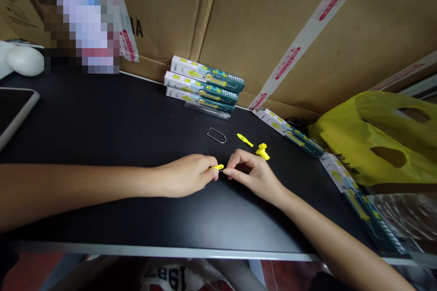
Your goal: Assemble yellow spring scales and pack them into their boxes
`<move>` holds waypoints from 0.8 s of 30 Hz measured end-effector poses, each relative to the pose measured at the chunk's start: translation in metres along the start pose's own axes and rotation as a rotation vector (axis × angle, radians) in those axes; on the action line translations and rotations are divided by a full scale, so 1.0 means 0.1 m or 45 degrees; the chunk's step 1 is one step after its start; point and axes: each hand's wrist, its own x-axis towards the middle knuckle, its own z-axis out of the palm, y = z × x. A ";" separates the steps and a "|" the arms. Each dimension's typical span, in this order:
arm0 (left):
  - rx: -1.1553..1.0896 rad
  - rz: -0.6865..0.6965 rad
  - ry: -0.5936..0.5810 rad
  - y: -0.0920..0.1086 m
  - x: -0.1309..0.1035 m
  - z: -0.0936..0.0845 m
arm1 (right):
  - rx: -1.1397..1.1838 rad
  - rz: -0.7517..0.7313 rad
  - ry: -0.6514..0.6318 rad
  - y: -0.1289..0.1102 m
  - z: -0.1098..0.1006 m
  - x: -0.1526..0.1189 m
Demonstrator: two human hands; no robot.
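My left hand is closed around a small yellow plastic piece; only its end shows past my thumb and finger. Close by, my right hand makes a pinch at that end, where a bit of thin metal seems to sit between thumb and forefinger, too small to name. Beyond the hands, a bent metal wire loop lies on the black table. A slim yellow plastic rod and a yellow knobbed plastic part lie just behind my right hand.
Several spring-scale boxes are stacked at the back, a clear plastic tube before them. More boxes line the right side, near a yellow plastic bag. A white-edged tablet lies left. Cardboard stands behind.
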 end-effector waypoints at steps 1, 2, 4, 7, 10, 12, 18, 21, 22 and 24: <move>0.010 -0.005 -0.005 0.00 0.00 0.00 | -0.068 -0.015 -0.040 -0.01 -0.03 0.00; 0.020 -0.007 -0.010 0.00 0.00 -0.01 | -0.128 -0.030 -0.072 -0.02 -0.05 0.00; 0.031 -0.005 -0.015 0.00 0.01 -0.01 | -0.213 -0.068 -0.115 -0.04 -0.08 0.00; 0.031 -0.007 -0.019 0.00 0.01 -0.01 | -0.261 -0.112 -0.116 -0.06 -0.08 0.00; 0.045 0.001 -0.013 -0.02 0.01 -0.01 | -0.195 -0.094 -0.063 -0.03 -0.05 0.00; 0.059 0.025 0.001 -0.03 0.01 0.00 | -0.130 -0.083 -0.011 -0.01 -0.01 -0.01; 0.103 0.073 0.034 -0.06 0.02 0.02 | -0.094 -0.143 0.165 0.03 0.10 -0.05; 0.129 0.096 0.055 -0.06 0.01 0.04 | -0.084 -0.182 0.233 0.03 0.13 -0.06; 0.137 0.103 0.060 -0.06 0.01 0.04 | -0.071 -0.185 0.252 0.02 0.14 -0.07; 0.145 0.112 0.067 -0.07 0.00 0.05 | -0.045 -0.174 0.275 0.02 0.15 -0.07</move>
